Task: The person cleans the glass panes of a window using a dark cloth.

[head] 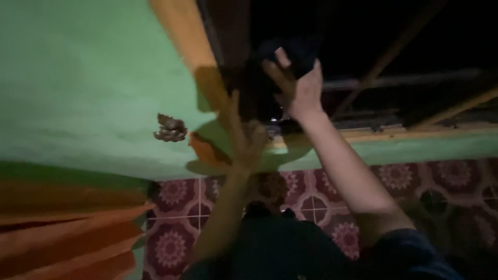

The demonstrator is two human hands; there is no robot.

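Dark cloth, item one: a black bundle (290, 54) held high against the dim opening above the green wall, pressed there by your right hand (301, 85). Fingers of that hand are spread and curled over the lower edge of the cloth, gripping it; the arm is stretched up at full reach, probably because the cloth sits well above your head.

Item two: your left hand (244, 140), blurred, raised lower and just left of the right one. Fingers appear extended upward toward the orange wooden post (184, 31); you cannot tell from this view whether it is open or closed on anything, nor whether it touches the post.

Item three: green wall (78, 78), painted, filling the left side, with a small brownish lump (170, 128) stuck to it near the left hand.

Item four: wooden beam (394, 136) along the wall top, with dark rafters (394, 49) crossing the black space behind the cloth.

Item five: patterned maroon tiles (316, 199) below the green band.

Item six: orange curtain (67, 238), folded, at lower left.

Item seven: your dark sleeve (410, 254), lower right.
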